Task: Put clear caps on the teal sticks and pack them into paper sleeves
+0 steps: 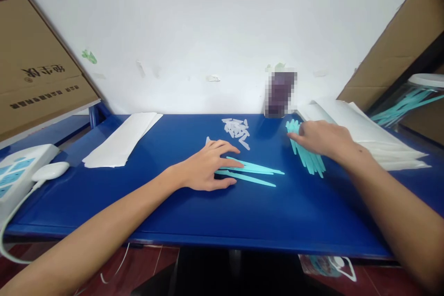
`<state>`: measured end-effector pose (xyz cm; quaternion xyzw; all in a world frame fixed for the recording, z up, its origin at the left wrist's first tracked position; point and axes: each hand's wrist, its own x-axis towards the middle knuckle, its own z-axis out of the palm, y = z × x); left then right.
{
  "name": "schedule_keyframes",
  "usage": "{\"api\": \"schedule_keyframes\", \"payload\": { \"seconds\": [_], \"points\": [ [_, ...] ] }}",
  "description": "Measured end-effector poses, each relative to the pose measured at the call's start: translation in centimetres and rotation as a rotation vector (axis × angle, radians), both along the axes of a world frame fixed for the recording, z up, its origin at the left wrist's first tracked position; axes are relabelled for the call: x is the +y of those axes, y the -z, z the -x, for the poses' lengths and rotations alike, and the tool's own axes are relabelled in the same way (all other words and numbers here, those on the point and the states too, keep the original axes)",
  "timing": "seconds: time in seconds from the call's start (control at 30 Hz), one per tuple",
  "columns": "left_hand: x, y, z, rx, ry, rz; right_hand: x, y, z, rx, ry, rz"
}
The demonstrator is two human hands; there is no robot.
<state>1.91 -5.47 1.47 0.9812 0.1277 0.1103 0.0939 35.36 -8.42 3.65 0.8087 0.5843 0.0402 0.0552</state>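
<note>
My left hand (pixel 208 166) lies palm down on the blue table with its fingers spread. Its fingers and thumb rest over a few slim turquoise plastic sticks (pixel 256 178), whose tapered ends point right; their other ends are hidden under the hand. Further right, my right hand (pixel 321 136) is curled at the upper part of a fanned pile of similar turquoise sticks (pixel 310 159). Its thumb touches the pile, and the hidden fingertips keep me from seeing what they pinch. Behind my left hand lies a heap of small translucent plastic pieces (pixel 236 128), with one loose piece beside its fingers.
White paper sheets (pixel 121 141) lie at left, near a power strip (pixel 26 171) with a white plug. White envelopes (pixel 367 134) are stacked at right, before a clear jar (pixel 409 101) of turquoise sticks. A blurred-out upright object (pixel 280 94) leans on the wall. Cardboard boxes (pixel 38 55) flank the table.
</note>
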Motion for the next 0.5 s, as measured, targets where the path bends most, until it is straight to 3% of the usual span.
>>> {"api": "schedule_keyframes", "payload": {
  "seconds": [0.2,0.5],
  "points": [
    [0.5,0.3,0.3,0.060,-0.025,-0.041,0.5,0.5,0.6,0.022,-0.002,0.032],
    [0.6,0.1,0.4,0.030,-0.058,0.063,0.3,1.2,0.1,0.093,-0.042,-0.022]
  ]
}}
